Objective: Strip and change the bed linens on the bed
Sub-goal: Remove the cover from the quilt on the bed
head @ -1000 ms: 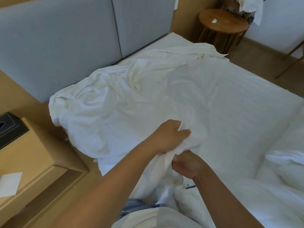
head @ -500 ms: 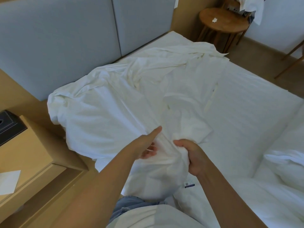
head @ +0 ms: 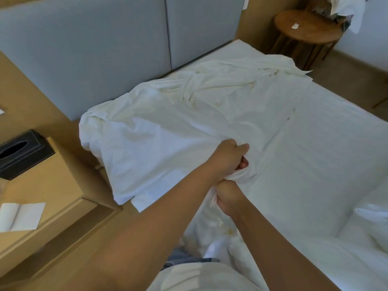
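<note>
White sheet (head: 168,143) in hands (head: 227,159) (head: 227,196); wooden nightstand (head: 48,185) beside bed (head: 327,156)

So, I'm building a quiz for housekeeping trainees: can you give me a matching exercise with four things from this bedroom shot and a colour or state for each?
1. tissue box
2. round table
3. headboard
4. sheet

A. grey
B. bunched in the left hand and right hand
C. black
D. brown wood

Pairs: 1-C, 2-D, 3-A, 4-B
</note>
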### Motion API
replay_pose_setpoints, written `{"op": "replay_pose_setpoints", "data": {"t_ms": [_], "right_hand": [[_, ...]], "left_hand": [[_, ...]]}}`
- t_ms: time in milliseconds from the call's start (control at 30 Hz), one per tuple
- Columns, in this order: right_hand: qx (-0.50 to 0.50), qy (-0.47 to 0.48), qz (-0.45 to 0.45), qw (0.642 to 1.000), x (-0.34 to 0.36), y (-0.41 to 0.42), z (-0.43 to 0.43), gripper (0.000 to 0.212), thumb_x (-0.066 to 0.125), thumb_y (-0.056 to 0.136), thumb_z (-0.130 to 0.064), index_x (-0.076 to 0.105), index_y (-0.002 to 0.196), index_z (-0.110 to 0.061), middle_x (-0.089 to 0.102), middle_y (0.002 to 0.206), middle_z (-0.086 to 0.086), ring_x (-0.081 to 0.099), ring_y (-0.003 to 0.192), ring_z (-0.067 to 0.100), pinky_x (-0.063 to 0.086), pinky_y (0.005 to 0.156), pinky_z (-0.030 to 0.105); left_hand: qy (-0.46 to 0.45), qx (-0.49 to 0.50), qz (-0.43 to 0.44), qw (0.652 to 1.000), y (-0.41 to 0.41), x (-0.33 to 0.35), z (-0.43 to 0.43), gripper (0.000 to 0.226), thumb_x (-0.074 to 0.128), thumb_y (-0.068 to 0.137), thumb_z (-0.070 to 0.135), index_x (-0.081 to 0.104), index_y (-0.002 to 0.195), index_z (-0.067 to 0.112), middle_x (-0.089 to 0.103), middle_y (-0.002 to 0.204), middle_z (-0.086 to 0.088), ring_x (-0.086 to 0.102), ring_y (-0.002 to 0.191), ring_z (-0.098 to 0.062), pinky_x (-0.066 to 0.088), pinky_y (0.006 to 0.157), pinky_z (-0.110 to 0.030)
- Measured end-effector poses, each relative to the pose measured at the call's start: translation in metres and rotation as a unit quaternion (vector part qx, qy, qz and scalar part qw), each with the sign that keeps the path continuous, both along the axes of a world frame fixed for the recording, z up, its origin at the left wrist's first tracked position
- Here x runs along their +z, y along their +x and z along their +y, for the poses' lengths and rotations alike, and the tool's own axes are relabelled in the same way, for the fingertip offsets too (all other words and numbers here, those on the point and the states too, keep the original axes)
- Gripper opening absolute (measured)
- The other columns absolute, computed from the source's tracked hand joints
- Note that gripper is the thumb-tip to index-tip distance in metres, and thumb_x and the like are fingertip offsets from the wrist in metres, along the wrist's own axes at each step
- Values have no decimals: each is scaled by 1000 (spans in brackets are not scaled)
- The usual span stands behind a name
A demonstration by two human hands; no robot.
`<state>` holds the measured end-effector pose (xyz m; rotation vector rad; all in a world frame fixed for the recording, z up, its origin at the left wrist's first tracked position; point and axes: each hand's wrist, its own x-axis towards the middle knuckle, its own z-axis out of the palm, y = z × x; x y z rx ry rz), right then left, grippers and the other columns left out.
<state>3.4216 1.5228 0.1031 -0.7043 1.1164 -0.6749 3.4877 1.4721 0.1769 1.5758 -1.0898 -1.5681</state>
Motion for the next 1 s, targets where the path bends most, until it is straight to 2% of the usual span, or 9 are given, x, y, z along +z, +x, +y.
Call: {"op": "replay_pose_setpoints", "data": {"t_ms": [100,200,267,400,533,633,733,867,1000], "right_hand": [[-27,50,-74,996,8,-3,-7,26,49,82,-5,74,84,-11,67,80,9,63,80,25,54,72,32],[-24,105,-197,974,15,-21,-9,35,62,64,-19,74,94,-7,69,91,15,67,82,30,56,71,36],[10,124,-201,972,17,-20,-11,38,67,70,-27,72,101,-5,69,100,18,67,91,32,55,76,39],[80,113,-118,983,14,-13,-10,29,69,73,-21,71,97,-5,69,96,17,68,89,30,55,73,38],[92,97,-67,989,9,-11,-6,27,81,61,-28,79,86,-18,73,97,13,70,88,26,57,68,35],[67,19,-144,987,10,-8,-10,49,91,51,-35,77,94,-18,72,101,10,69,94,21,56,72,31],[75,-26,-162,984,17,-4,-18,43,89,53,-23,75,93,-15,73,97,7,69,94,19,55,73,26],[84,-23,-97,991,26,5,-31,24,66,76,-7,71,99,-14,72,98,6,67,96,20,55,77,29],[8,63,-135,989,20,9,-27,31,64,72,-9,63,102,-2,68,99,17,66,93,30,55,83,40]], "left_hand": [[-19,52,-33,998,26,-6,-3,33,49,97,32,57,74,9,64,69,-5,60,60,-14,49,59,-20],[59,-9,-152,987,47,-28,9,58,45,87,63,62,83,8,65,84,-8,61,77,-26,47,69,-32],[176,-33,-96,979,51,-43,25,68,46,74,78,61,80,12,61,74,-2,58,68,-20,44,59,-27],[193,-13,-27,981,52,-55,32,36,61,82,50,61,74,16,59,62,2,54,59,-16,46,55,-23],[-46,87,-150,984,56,-44,28,48,57,91,17,27,53,18,28,49,4,27,48,-12,24,49,-26],[-115,18,-80,990,47,-25,31,49,57,92,15,27,53,19,26,49,10,25,46,-6,23,46,-20],[-91,-30,-1,995,49,-9,30,43,59,90,12,39,53,19,33,47,10,30,44,-3,26,44,-15],[-49,82,-13,995,79,5,14,22,65,87,23,65,69,9,63,58,2,57,50,-9,43,48,-15],[117,137,-91,979,102,-23,21,53,58,84,56,64,83,4,66,73,-6,59,54,-17,45,51,-21]]}}
